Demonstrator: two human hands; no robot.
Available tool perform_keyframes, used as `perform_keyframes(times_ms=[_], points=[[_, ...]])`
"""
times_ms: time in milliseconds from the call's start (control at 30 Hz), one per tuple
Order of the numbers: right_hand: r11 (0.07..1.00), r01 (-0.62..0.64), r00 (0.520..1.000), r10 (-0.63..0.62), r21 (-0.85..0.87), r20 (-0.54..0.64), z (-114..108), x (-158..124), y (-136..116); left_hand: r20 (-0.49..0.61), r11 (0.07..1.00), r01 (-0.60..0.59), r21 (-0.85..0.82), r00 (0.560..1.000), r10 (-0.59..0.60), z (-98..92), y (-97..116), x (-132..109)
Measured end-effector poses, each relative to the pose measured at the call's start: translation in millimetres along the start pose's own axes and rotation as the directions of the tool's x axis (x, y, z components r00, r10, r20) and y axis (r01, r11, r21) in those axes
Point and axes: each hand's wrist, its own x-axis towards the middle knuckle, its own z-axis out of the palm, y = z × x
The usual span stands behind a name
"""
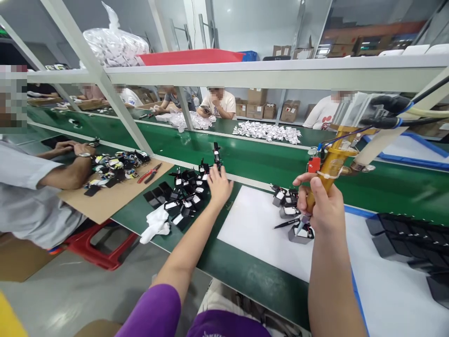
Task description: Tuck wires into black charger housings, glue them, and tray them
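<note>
My right hand (324,203) is wrapped round a gold-coloured dispensing gun (333,161) with a red switch and cables at its top. The gun's narrow nozzle points down at a small grey-black case (300,234) on the white sheet (252,224). Several similar cases (288,211) stand behind it, and a black pen-like tool (287,223) lies alongside. My left hand (220,187) is stretched out, fingers apart, at the right edge of a heap of black parts (189,189). Just beyond its fingertips is a black part (216,152) by the belt edge; whether they touch I cannot tell.
Rows of dark cases (403,238) stand in a blue-edged tray at right. White gloves (156,223) lie left of my arm. A co-worker (38,187) sits at left near red pliers (149,174). A green belt (252,161) runs behind, under a shelf (263,70); people sit across.
</note>
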Motion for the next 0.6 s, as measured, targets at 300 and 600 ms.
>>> perform_keyframes(times_ms=[300,600], points=[[1.0,0.004,1.0,-0.004,0.003,-0.01,0,1,2,0.019,0.987,0.094,0.131,0.995,-0.097,2.5,-31,22],[0.999,0.023,1.0,-0.024,-0.021,-0.021,3,1,-1,0.269,0.867,-0.065,-0.494,0.937,0.223,-47.7,13,-62]])
